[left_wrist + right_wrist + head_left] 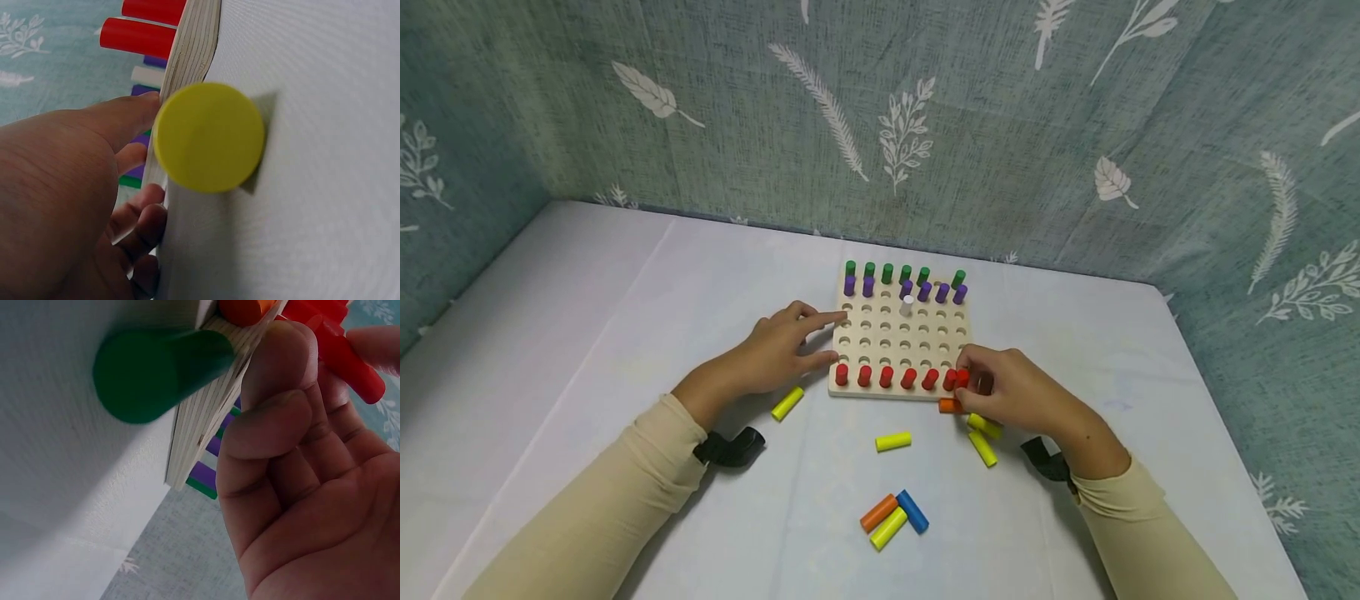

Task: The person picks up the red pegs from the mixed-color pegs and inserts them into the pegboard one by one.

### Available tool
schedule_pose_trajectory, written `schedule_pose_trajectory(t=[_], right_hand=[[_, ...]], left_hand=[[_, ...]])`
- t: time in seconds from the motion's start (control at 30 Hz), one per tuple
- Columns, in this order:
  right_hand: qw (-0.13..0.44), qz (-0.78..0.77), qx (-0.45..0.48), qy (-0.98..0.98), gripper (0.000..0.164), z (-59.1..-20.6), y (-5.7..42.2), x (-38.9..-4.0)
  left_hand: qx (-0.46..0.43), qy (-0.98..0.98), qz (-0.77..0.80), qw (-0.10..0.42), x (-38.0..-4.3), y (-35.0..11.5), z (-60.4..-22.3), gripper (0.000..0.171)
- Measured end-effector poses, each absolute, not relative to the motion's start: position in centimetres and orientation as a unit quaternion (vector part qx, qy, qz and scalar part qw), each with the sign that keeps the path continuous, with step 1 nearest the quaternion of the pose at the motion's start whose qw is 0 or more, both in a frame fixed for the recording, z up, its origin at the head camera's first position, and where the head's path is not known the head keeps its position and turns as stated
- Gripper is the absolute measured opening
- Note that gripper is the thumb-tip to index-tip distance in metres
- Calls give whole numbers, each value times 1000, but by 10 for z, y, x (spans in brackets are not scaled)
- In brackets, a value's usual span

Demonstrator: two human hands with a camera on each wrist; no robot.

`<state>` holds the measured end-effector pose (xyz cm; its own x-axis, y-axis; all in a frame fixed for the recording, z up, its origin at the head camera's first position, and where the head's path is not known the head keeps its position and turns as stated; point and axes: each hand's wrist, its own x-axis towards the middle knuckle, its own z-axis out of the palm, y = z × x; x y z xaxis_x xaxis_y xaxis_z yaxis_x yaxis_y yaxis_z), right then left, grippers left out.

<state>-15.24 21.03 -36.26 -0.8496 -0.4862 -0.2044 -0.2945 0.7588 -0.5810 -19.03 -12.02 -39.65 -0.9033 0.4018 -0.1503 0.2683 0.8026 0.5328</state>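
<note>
A pale wooden pegboard [895, 340] lies flat, with a row of red pegs [887, 377] standing along its near edge. My right hand [1018, 387] pinches a red peg [353, 369] at the near right corner; in the right wrist view this peg leans. My left hand [778, 346] rests at the board's left side, its index finger stretched onto the edge and its thumb touching lower down. Purple pegs [924, 292] and green pegs [887, 273] stand in the two far rows, each with a gap. One white peg [907, 306] stands just in front of the purple row.
Loose on the white table are yellow pegs [892, 442], one beside the left hand [787, 403], and an orange peg [950, 406] by the board's near right corner. A green peg [134, 378] lies beside the right hand. Nearer sit an orange, a yellow and a blue peg [913, 512].
</note>
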Motion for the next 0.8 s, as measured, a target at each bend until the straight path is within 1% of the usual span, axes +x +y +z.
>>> schedule_pose_trajectory(t=[0.8], right_hand=[[174,-283,-201,922,14,-365,208,-153]], left_hand=[[183,939,258,133,-190,-120,-393,69]])
